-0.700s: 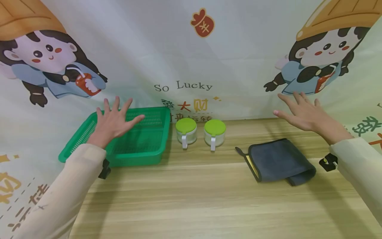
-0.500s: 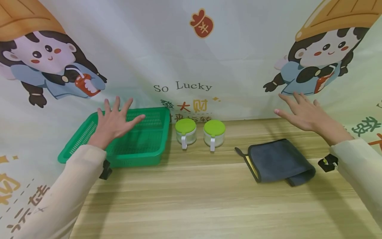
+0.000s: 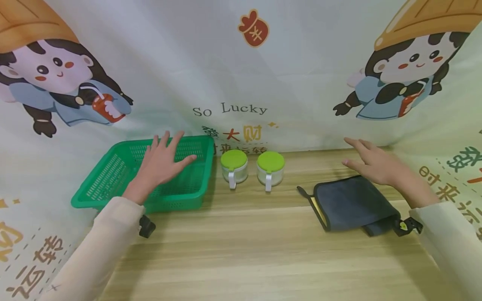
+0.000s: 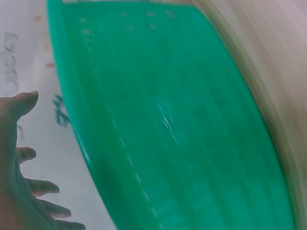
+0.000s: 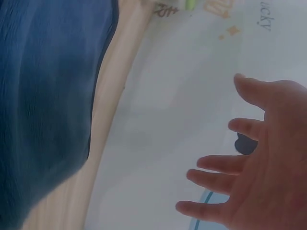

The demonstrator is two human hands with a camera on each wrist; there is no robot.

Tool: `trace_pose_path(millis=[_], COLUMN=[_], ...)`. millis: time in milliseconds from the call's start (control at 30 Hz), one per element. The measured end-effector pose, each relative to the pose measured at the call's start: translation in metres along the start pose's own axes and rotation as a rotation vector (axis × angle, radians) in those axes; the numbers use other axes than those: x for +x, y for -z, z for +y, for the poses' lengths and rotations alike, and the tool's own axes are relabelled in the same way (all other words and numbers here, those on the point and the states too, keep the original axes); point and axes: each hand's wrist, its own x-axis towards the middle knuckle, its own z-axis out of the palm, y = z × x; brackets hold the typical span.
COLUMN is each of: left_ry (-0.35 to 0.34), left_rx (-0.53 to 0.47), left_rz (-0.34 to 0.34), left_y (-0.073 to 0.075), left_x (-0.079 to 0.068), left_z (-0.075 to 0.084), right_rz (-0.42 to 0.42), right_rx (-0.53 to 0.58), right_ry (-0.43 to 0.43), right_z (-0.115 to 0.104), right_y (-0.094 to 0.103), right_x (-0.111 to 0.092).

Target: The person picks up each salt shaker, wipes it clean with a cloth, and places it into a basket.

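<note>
My left hand [image 3: 161, 162] hovers over the green plastic basket [image 3: 205, 167], fingers spread and holding nothing. In the left wrist view the basket [image 4: 172, 120] fills the middle, with the hand [image 4: 24, 182] at the left edge. On the other side my right hand [image 3: 376, 163] is above the far edge of a folded dark grey cloth [image 3: 350, 205], its fingers extended and nothing in them. The right wrist view has the cloth [image 5: 48, 96] at left and the open hand [image 5: 259, 163] at right.
Two clear jars with green lids and white handles, a left jar [image 3: 234, 165] and a right jar [image 3: 270, 167], stand between basket and cloth. The wooden table [image 3: 256, 251] ends at a printed white backdrop [image 3: 301, 83] behind them.
Both hands have come lower in the head view; the left also shifted right over the basket, and the right now overlaps the cloth's far edge. Basket, jars and cloth stay put.
</note>
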Motion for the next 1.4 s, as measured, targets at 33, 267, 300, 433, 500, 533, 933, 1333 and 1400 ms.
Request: trace_pose_path(millis=[33, 267, 300, 433, 500, 533, 933, 1333, 1400], left_ry=[-0.014, -0.068, -0.071, -0.096, -0.118, -0.131, -0.169, 0.054, 0.092], left_rx=[-0.017, -0.17, -0.189, -0.246, -0.279, -0.3, -0.636, -0.844, -0.837], left_rz=[-0.001, -0.023, -0.019, 0.013, 0.032, 0.04, 0.053, -0.035, -0.064], left_y=[-0.001, -0.01, -0.012, -0.021, -0.027, -0.03, -0.07, -0.109, -0.117], left_x=[-0.001, -0.007, -0.007, -0.008, -0.009, -0.01, -0.007, -0.002, 0.0], left_z=[0.007, 0.053, 0.058, 0.08, 0.09, 0.096, 0.145, 0.162, 0.164], right_rz=[-0.001, -0.05, -0.056, -0.06, -0.06, -0.059, -0.145, -0.261, -0.267], right_rx=[0.005, 0.094, 0.11, 0.167, 0.178, 0.186, 0.226, 0.241, 0.219], right_ry=[0.001, 0.007, 0.006, 0.01, 0.009, 0.008, -0.205, -0.386, -0.41], right_z=[-0.002, -0.013, -0.013, -0.013, -0.012, -0.012, 0.004, 0.031, 0.036], right_y=[-0.002, -0.011, -0.013, -0.018, -0.021, -0.022, -0.037, -0.044, -0.047], right_x=[-0.002, -0.008, -0.008, -0.008, -0.008, -0.008, -0.014, -0.023, -0.025])
